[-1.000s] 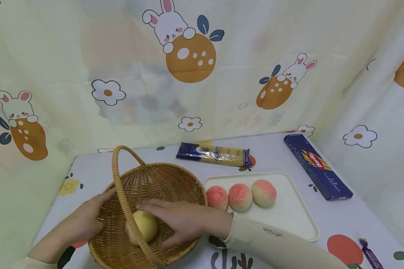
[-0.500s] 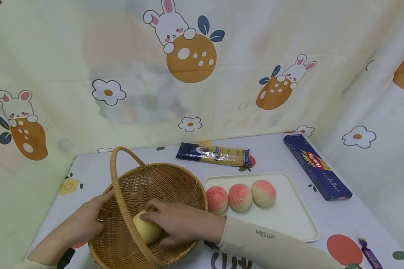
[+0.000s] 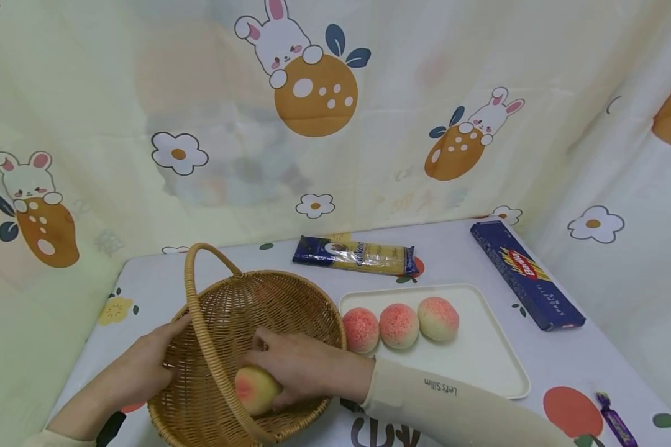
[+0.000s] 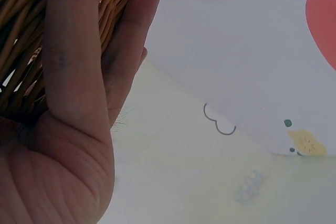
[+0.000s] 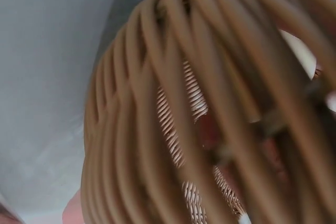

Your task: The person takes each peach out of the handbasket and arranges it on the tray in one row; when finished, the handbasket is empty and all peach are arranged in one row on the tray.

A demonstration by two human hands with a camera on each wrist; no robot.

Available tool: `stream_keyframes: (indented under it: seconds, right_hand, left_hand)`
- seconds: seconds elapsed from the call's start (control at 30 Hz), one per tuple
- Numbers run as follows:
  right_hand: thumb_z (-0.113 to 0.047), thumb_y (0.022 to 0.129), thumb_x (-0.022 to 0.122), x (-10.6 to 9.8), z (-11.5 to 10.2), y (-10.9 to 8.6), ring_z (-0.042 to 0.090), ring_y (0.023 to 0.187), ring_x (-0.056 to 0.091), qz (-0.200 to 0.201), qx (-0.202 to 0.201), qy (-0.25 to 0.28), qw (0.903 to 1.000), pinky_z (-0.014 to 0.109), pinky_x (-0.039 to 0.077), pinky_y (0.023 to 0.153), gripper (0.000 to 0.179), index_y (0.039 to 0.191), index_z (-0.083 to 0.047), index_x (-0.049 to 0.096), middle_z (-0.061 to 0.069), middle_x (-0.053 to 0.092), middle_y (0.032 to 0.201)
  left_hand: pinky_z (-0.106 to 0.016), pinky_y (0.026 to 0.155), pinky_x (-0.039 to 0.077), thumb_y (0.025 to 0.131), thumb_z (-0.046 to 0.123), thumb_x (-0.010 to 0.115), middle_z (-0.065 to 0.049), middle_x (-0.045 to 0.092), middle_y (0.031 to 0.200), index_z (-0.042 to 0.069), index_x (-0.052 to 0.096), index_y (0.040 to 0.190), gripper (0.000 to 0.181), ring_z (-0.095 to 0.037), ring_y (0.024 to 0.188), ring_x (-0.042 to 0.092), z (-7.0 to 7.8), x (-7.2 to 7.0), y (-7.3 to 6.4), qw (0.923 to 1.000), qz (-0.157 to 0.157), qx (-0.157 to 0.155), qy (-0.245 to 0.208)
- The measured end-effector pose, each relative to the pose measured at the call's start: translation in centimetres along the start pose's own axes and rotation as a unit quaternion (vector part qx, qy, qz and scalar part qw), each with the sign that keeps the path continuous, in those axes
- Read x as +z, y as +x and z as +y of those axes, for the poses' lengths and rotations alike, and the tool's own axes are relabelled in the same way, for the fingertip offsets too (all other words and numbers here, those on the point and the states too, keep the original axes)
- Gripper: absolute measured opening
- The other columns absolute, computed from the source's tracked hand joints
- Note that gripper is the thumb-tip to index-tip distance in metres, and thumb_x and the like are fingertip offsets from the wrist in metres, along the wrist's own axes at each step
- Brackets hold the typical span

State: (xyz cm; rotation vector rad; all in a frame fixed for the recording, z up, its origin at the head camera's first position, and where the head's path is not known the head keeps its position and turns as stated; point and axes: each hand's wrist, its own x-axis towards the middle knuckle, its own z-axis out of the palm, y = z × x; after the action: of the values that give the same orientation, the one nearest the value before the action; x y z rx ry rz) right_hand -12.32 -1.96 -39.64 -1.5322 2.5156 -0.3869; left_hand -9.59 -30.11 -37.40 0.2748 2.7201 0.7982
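Note:
My left hand (image 3: 140, 366) grips the left side of the wicker basket (image 3: 291, 298), thumb and fingers on either side of its wall. In the left wrist view the hand (image 4: 73, 103) lies against the weave. My right hand (image 3: 304, 366) reaches over the basket's right rim and holds a yellow peach (image 3: 256, 391) with a pink patch, low inside. The basket's arched handle (image 3: 209, 354) passes in front of the peach's left side. The right wrist view is filled by the basket's woven wall (image 5: 157, 108), which mostly hides the hand there.
Right of the basket, a white tray (image 3: 481, 366) bears three pink peaches (image 3: 399, 326). Behind it lies a bag of pasta (image 3: 355, 256). A blue spaghetti box (image 3: 525, 276) is at the right, and a purple-wrapped candy (image 3: 616, 419) near the front right. A printed curtain (image 3: 229, 112) hangs behind.
The peach in the basket has shifted right and turned, so its pink patch shows. My right hand's fingers have curled round it. My left hand stays on the basket.

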Motion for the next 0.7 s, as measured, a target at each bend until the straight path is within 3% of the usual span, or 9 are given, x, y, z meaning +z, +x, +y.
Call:
stream_keyframes:
  seconds: [0.13,0.23,0.33,0.43,0.53,0.7]
  right_hand:
    - [-0.032,0.065,0.094,0.0,-0.1,0.1,0.005,0.095,0.059,-0.009,0.016,0.002,0.9998,0.024,0.05,0.081,0.075,0.13,-0.023,0.056,-0.006,0.056,0.122]
    - [-0.031,0.059,0.095,-0.2,-0.1,0.1,0.004,0.09,0.059,-0.002,0.048,0.005,0.9988,0.026,0.05,0.075,0.074,0.121,-0.025,0.055,-0.01,0.06,0.11]
    - [-0.033,0.056,0.095,-0.9,0.1,-0.1,0.004,0.087,0.057,0.023,0.081,0.026,0.9961,0.027,0.049,0.069,0.074,0.119,-0.028,0.057,-0.011,0.059,0.107]
    - [-0.035,0.059,0.093,-2.0,0.6,-0.6,0.004,0.092,0.058,0.068,0.088,0.078,0.9907,0.028,0.05,0.072,0.076,0.125,-0.029,0.057,-0.011,0.056,0.114]
    - [-0.033,0.062,0.089,-3.5,1.6,-1.7,0.004,0.101,0.057,0.12,0.068,0.154,0.9785,0.029,0.051,0.081,0.079,0.132,-0.028,0.054,-0.011,0.052,0.123]
    - [-0.028,0.066,0.089,-5.4,4.1,-4.4,0.009,0.113,0.054,0.195,0.023,0.249,0.9484,0.037,0.049,0.094,0.078,0.135,-0.029,0.053,-0.012,0.051,0.128]
  left_hand:
    - [-0.05,0.08,0.055,0.071,-0.016,0.068,-0.039,0.039,0.145,-0.003,0.03,0.157,0.095,-0.054,0.127,0.046,0.1,0.0,0.0,0.9999,-0.004,-0.008,-0.008]
    - [-0.05,0.08,0.055,0.07,-0.016,0.067,-0.038,0.04,0.146,-0.002,0.029,0.157,0.096,-0.053,0.127,0.047,0.2,0.0,0.0,0.9998,-0.006,-0.011,-0.015]
    - [-0.048,0.079,0.055,0.069,-0.017,0.067,-0.037,0.041,0.145,-0.002,0.029,0.157,0.097,-0.051,0.126,0.048,0.2,-0.1,0.1,0.9998,-0.005,-0.009,-0.019]
    - [-0.048,0.079,0.055,0.069,-0.017,0.067,-0.037,0.041,0.145,-0.002,0.029,0.157,0.097,-0.051,0.126,0.048,0.3,-0.1,0.1,0.9996,-0.005,-0.01,-0.024]
    - [-0.049,0.079,0.056,0.069,-0.017,0.067,-0.037,0.041,0.145,-0.003,0.03,0.157,0.097,-0.052,0.125,0.048,0.3,-0.1,0.1,0.9995,-0.006,-0.014,-0.026]
    - [-0.047,0.077,0.056,0.068,-0.018,0.066,-0.037,0.042,0.144,-0.003,0.03,0.156,0.096,-0.051,0.125,0.049,0.2,-0.1,0.0,0.9994,-0.005,-0.013,-0.032]
